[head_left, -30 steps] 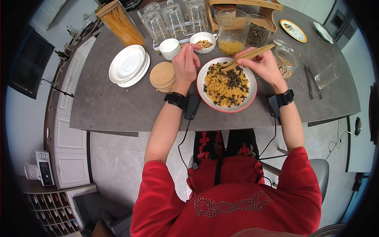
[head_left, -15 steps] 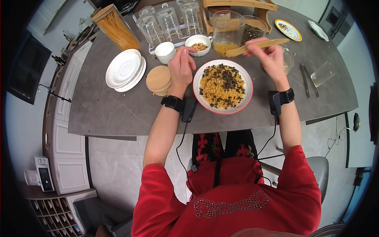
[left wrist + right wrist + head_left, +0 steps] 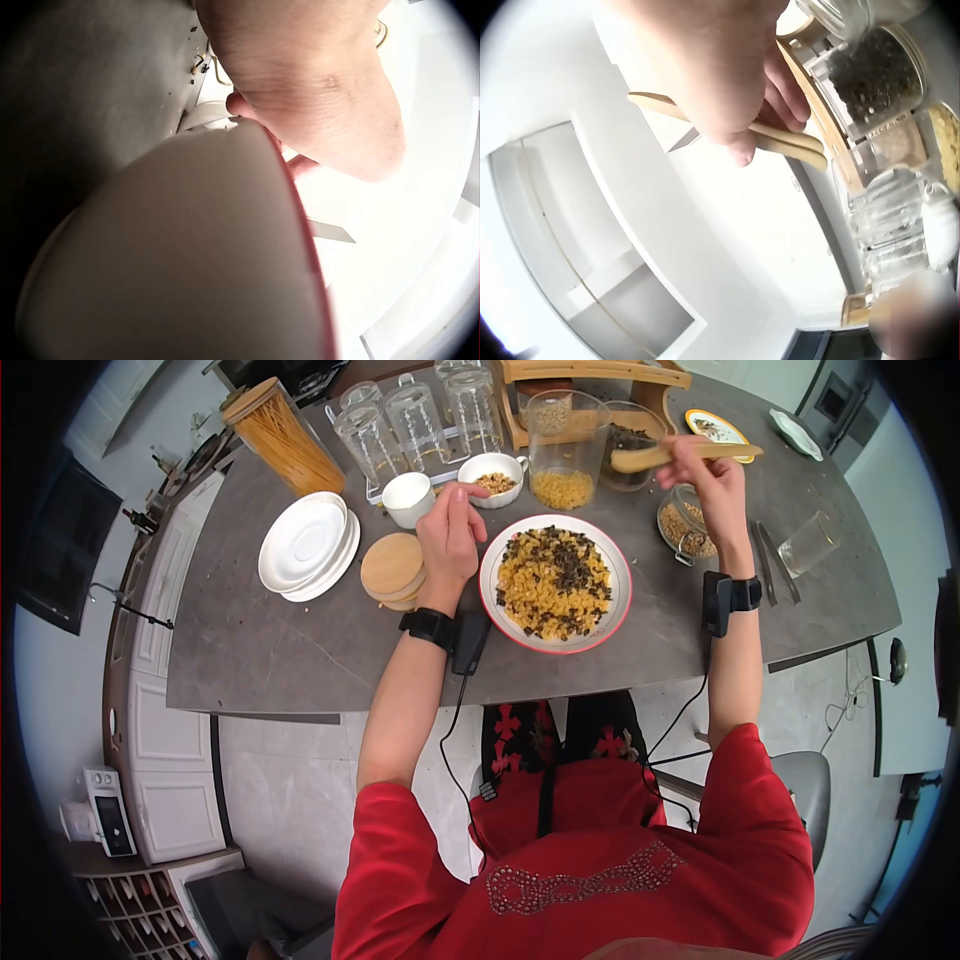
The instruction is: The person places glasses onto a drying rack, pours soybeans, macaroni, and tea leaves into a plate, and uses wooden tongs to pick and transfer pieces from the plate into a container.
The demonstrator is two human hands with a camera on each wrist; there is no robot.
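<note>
Grey table point(image 3: 300, 650) under everything. Red-rimmed bowl point(image 3: 619, 582) on it. Beyond the bowl and to its right, a dark-filled jar point(image 3: 625, 438). Left hand point(image 3: 448, 545) just left of the bowl, fingers loosely bent; in the left wrist view the bowl's wall hides most of them. Right hand point(image 3: 715, 490) right of the bowl and beyond it, thumb and fingers pinching wooden tongs point(image 3: 652, 457). Tongs raised, farther off than the bowl, to its right; long axis crosswise, broad end leftward, narrow end rightward. Blades nearly together at the broad end; middle covered by the hand.
</note>
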